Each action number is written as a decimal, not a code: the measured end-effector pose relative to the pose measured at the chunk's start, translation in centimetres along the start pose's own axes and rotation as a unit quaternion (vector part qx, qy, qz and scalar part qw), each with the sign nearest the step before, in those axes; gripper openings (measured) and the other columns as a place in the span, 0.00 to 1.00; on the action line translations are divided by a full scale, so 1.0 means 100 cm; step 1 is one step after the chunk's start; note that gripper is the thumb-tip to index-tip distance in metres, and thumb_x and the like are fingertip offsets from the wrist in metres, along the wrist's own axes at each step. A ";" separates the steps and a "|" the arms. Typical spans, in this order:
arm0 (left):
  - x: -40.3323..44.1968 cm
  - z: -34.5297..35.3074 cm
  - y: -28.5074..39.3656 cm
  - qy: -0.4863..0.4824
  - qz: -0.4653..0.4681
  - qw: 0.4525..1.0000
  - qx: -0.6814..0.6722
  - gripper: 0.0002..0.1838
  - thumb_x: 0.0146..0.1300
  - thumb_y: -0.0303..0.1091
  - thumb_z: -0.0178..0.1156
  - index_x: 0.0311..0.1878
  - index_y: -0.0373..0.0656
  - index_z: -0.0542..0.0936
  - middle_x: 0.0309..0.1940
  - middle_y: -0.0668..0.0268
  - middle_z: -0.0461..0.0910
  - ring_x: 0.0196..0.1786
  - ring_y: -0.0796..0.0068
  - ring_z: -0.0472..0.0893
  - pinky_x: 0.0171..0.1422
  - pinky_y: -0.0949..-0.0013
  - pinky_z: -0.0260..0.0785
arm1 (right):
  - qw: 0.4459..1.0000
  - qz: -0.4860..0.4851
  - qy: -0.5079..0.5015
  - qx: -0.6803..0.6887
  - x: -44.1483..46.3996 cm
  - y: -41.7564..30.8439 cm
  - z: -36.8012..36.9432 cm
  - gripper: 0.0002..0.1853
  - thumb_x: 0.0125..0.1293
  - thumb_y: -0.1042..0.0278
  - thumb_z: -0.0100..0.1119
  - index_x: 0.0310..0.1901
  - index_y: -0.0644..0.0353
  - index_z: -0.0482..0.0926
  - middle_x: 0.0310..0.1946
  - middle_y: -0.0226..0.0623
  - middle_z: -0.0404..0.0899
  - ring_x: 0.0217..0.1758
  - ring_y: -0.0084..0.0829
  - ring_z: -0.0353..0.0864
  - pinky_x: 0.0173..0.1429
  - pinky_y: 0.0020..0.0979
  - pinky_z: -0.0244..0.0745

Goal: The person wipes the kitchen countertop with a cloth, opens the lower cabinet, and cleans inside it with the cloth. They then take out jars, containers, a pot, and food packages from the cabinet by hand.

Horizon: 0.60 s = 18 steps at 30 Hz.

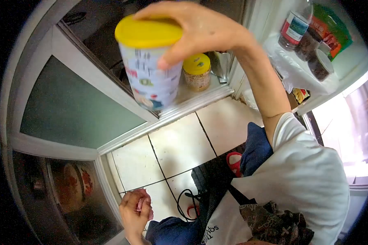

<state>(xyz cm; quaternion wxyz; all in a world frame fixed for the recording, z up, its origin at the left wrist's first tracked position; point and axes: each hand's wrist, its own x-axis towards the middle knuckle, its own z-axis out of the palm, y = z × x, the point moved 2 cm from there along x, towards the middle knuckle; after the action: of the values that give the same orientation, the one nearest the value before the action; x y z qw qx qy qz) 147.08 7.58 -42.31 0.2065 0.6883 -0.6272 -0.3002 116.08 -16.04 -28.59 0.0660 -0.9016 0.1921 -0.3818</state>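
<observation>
My right hand (204,30) is wrapped over the top of a large white printed canister (151,77) with a yellow lid, held up in front of the cabinet opening. The canister is slightly blurred. Low on the left, my left hand (135,210) is closed around a crumpled pink cloth (145,204). Just behind the raised canister, a smaller clear jar (197,77) with a yellow lid and grainy contents stands on the cabinet's bottom ledge.
A sliding door with a frosted panel (77,102) covers the cabinet's left part. At upper right, a shelf holds a labelled bottle (294,28), dark-filled jars (321,65) and a green-red packet (331,30). White floor tiles (176,143) lie below.
</observation>
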 end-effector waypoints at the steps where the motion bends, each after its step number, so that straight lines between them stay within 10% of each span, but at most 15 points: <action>1: 0.001 0.000 0.000 0.002 0.004 1.000 -0.001 0.07 0.52 0.29 0.62 0.33 0.37 0.80 0.33 0.57 0.80 0.32 0.62 0.80 0.37 0.64 0.72 | 0.998 0.055 0.002 -0.030 0.000 -0.004 -0.011 0.43 0.41 0.49 0.68 0.58 0.67 0.68 0.51 0.50 0.72 0.55 0.44 0.72 0.59 0.37 0.69; 18: -0.003 0.003 0.012 -0.021 -0.010 0.999 -0.038 0.08 0.54 0.22 0.58 0.37 0.34 0.80 0.28 0.59 0.78 0.30 0.69 0.81 0.31 0.70 0.73 | 0.851 0.278 0.102 -0.435 0.013 0.034 -0.066 0.32 0.44 0.52 0.64 0.48 0.69 0.75 0.54 0.65 0.67 0.57 0.64 0.68 0.61 0.51 0.67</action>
<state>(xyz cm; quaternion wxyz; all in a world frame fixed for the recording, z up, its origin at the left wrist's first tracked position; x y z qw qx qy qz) 145.96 7.78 -41.65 0.2162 0.6796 -0.6128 -0.3403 111.14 -19.51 -24.00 -0.2495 -0.7031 0.5866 -0.3152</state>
